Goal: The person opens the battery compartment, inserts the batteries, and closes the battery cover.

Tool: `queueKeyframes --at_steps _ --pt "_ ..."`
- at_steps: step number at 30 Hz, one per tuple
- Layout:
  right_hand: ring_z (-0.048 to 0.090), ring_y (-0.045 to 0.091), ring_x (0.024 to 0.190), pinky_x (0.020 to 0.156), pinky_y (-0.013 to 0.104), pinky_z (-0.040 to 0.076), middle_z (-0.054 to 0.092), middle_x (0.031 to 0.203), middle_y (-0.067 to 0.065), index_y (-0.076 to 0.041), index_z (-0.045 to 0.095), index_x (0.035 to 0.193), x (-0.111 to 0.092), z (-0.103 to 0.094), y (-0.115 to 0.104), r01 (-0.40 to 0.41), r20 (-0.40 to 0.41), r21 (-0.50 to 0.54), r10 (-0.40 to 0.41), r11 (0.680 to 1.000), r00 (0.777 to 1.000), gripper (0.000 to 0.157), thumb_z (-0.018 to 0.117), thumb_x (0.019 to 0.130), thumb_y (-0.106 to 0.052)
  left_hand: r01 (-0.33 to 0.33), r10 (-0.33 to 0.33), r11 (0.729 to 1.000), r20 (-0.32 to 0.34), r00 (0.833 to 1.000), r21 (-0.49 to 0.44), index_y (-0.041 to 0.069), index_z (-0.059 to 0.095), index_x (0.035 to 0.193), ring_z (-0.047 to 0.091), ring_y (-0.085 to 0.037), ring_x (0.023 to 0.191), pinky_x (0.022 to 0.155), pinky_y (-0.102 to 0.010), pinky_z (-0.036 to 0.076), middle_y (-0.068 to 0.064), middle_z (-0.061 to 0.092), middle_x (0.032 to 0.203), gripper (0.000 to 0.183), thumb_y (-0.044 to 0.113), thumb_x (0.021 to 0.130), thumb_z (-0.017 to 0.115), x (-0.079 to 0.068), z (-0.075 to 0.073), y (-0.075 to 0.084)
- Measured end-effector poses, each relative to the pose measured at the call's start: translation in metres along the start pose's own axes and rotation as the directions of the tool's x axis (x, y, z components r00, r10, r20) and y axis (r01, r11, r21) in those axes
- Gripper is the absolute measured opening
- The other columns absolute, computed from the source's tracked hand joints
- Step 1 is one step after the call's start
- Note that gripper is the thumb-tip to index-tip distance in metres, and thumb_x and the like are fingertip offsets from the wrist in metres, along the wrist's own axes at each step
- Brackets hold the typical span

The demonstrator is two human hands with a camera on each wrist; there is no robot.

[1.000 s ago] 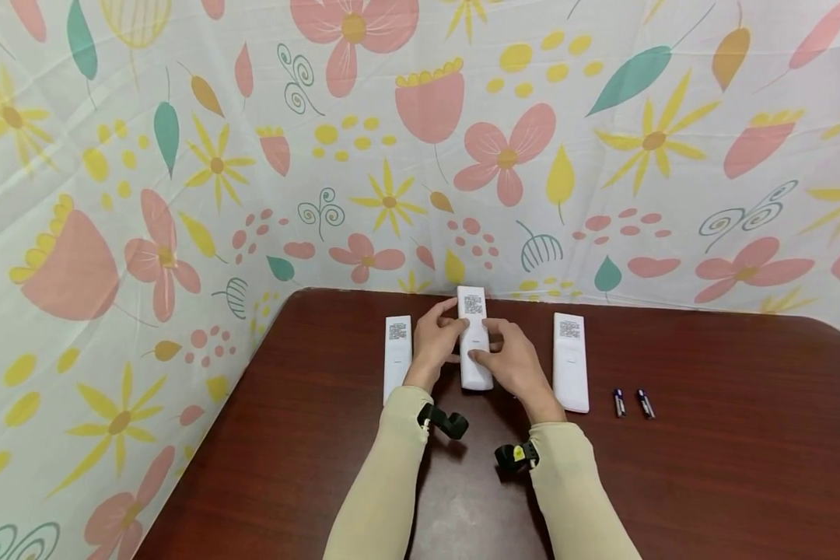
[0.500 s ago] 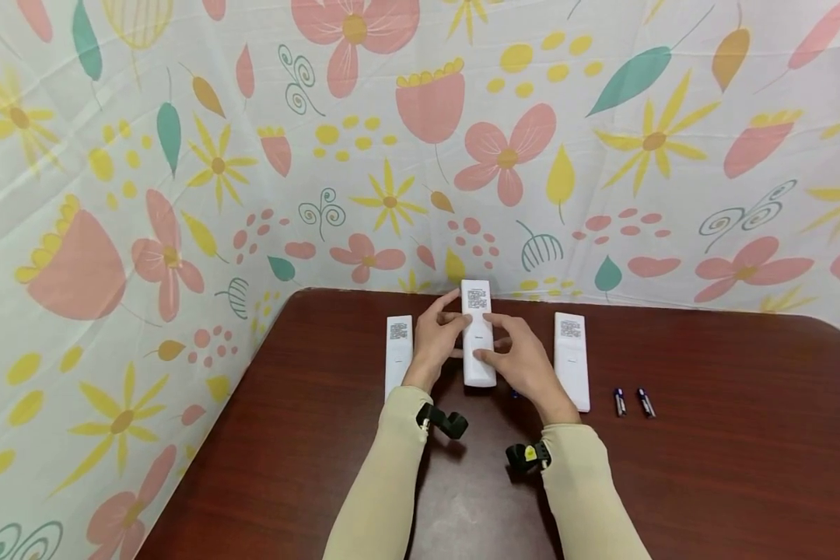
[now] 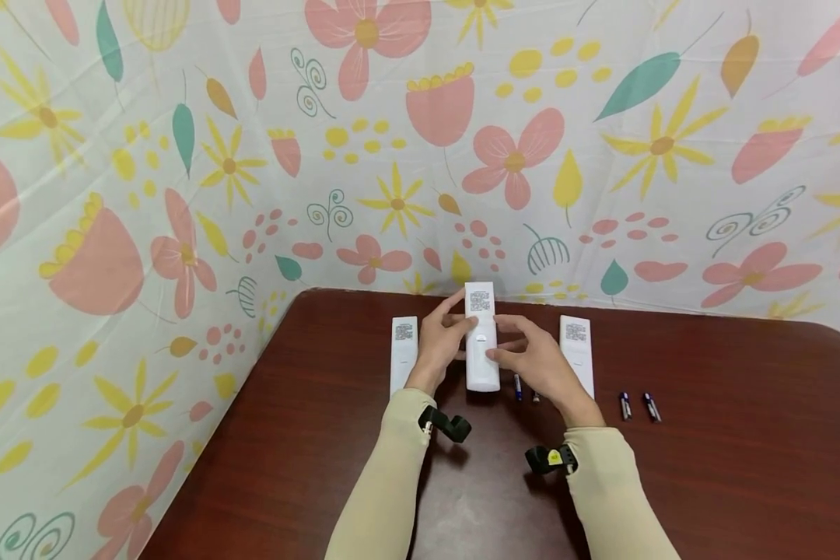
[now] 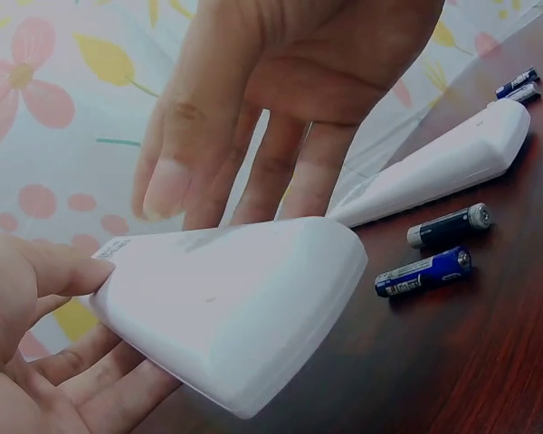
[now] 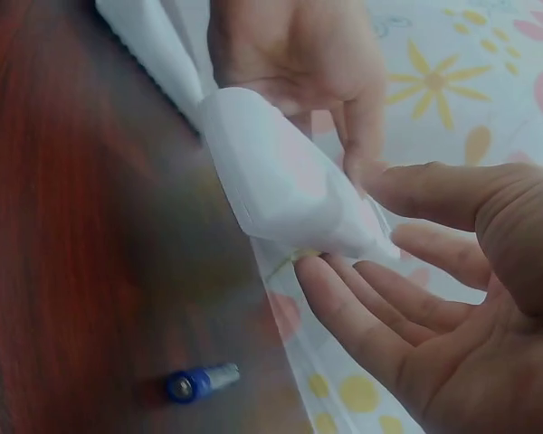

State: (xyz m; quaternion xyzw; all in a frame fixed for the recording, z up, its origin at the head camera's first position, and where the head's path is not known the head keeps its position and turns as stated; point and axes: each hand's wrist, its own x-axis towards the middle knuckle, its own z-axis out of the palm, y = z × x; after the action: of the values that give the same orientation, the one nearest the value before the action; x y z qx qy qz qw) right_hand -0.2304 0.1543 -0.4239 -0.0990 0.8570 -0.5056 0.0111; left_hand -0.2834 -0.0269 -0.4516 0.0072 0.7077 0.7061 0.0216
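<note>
A white remote control [image 3: 481,365], with a printed code label at its far end, is held up above the table in my left hand [image 3: 439,342]. In the left wrist view, the left thumb lies at the edge of the remote control [image 4: 226,298] with the fingers beneath it. My right hand [image 3: 537,364] is at the remote's right side, fingers spread and mostly straight. Seen from the right wrist, the right thumb and fingertips [image 5: 309,264] are close around the remote's lower part. Beneath the right hand lie a blue battery [image 4: 423,273] and a black-and-silver battery [image 4: 448,226].
A second white remote control [image 3: 404,358] lies left of my left hand. A third remote control [image 3: 578,350] lies to the right, partly behind my right hand. Further right are two more batteries [image 3: 625,406]. A flower-printed cloth [image 3: 392,210] stands behind the brown table [image 3: 266,435].
My right hand has drawn a little to the right, its thumb sliding toward the remote's edge. The two batteries under it have come into view. The left hand keeps its hold.
</note>
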Motion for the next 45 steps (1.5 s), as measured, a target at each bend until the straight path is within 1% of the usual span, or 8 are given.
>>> queueKeyframes --at_steps 3,6,12,15,23,28,37,45 --pt "0.066 0.041 0.121 0.09 0.046 0.061 0.052 0.149 0.028 -0.003 0.05 0.156 -0.002 -0.007 0.0 -0.023 0.025 0.023 0.023 0.999 0.999 0.06 0.074 0.101 -0.012 -0.002 0.002 1.0 -0.004 1.0 -0.008 0.042 0.061 0.151 0.072 -0.023 0.092 0.066 -0.04 0.064 -0.003 0.07 0.115 0.055 0.019 0.103 0.075 0.0 0.001 0.001" --pt "0.066 0.042 0.12 0.089 0.046 0.062 0.053 0.147 0.03 0.0 0.049 0.155 -0.003 -0.014 0.0 -0.062 0.044 -0.011 0.063 0.998 0.997 0.06 0.073 0.102 -0.013 -0.005 0.005 1.0 -0.01 1.0 -0.012 0.041 0.06 0.152 0.071 -0.023 0.092 0.065 -0.039 0.064 -0.004 0.069 0.115 0.055 0.019 0.103 0.074 -0.001 0.0 0.001" --pt "0.075 0.031 0.091 0.077 0.041 0.062 0.064 0.131 0.03 0.006 0.054 0.147 -0.002 -0.019 0.002 -0.119 0.042 -0.173 0.128 0.978 0.991 0.052 0.073 0.101 -0.012 -0.012 0.012 1.0 -0.029 0.999 -0.021 0.04 0.06 0.151 0.069 -0.023 0.094 0.062 -0.038 0.063 -0.005 0.067 0.115 0.055 0.018 0.103 0.074 -0.001 -0.004 0.004" --pt "0.074 0.026 0.079 0.071 0.039 0.062 0.068 0.12 0.028 0.009 0.057 0.141 -0.002 -0.018 0.003 -0.125 0.039 -0.213 0.137 0.969 0.99 0.049 0.074 0.099 -0.008 -0.014 0.013 1.0 -0.036 0.999 -0.023 0.039 0.061 0.152 0.069 -0.023 0.092 0.06 -0.037 0.063 -0.006 0.067 0.114 0.055 0.017 0.103 0.074 -0.001 -0.004 0.006" --pt "0.069 0.022 0.064 0.059 0.037 0.062 0.069 0.087 0.016 0.014 0.058 0.133 -0.002 -0.011 0.005 -0.209 0.067 -0.264 0.235 0.941 0.97 0.042 0.073 0.097 -0.003 -0.012 0.01 0.999 -0.046 0.999 -0.032 0.036 0.061 0.152 0.071 -0.024 0.089 0.059 -0.038 0.063 -0.008 0.068 0.111 0.057 0.013 0.102 0.074 -0.001 -0.003 0.01" --pt "0.068 0.022 0.059 0.056 0.035 0.061 0.068 0.086 0.016 0.014 0.06 0.127 -0.003 -0.006 0.005 -0.243 0.083 -0.315 0.281 0.918 0.956 0.038 0.074 0.096 -0.002 -0.015 0.014 1.0 -0.047 0.999 -0.027 0.037 0.061 0.152 0.07 -0.024 0.089 0.059 -0.037 0.063 -0.007 0.068 0.111 0.057 0.015 0.102 0.075 -0.002 -0.003 0.01" --pt "0.069 0.02 0.056 0.056 0.035 0.061 0.069 0.092 0.022 0.015 0.06 0.125 -0.005 -0.006 0.003 -0.242 0.083 -0.342 0.286 0.908 0.955 0.036 0.074 0.096 -0.001 -0.01 0.009 1.0 -0.046 0.999 -0.024 0.039 0.061 0.151 0.07 -0.023 0.088 0.062 -0.039 0.063 -0.007 0.067 0.112 0.057 0.015 0.102 0.075 -0.002 -0.002 0.008" --pt "0.067 0.02 0.062 0.06 0.037 0.059 0.07 0.086 0.013 0.012 0.061 0.131 -0.004 -0.007 0.003 -0.179 0.056 -0.327 0.208 0.928 0.976 0.04 0.073 0.099 -0.008 -0.008 0.007 1.0 -0.049 0.999 -0.022 0.04 0.062 0.15 0.07 -0.023 0.09 0.061 -0.039 0.063 -0.006 0.068 0.112 0.056 0.015 0.101 0.076 -0.001 -0.001 0.008"
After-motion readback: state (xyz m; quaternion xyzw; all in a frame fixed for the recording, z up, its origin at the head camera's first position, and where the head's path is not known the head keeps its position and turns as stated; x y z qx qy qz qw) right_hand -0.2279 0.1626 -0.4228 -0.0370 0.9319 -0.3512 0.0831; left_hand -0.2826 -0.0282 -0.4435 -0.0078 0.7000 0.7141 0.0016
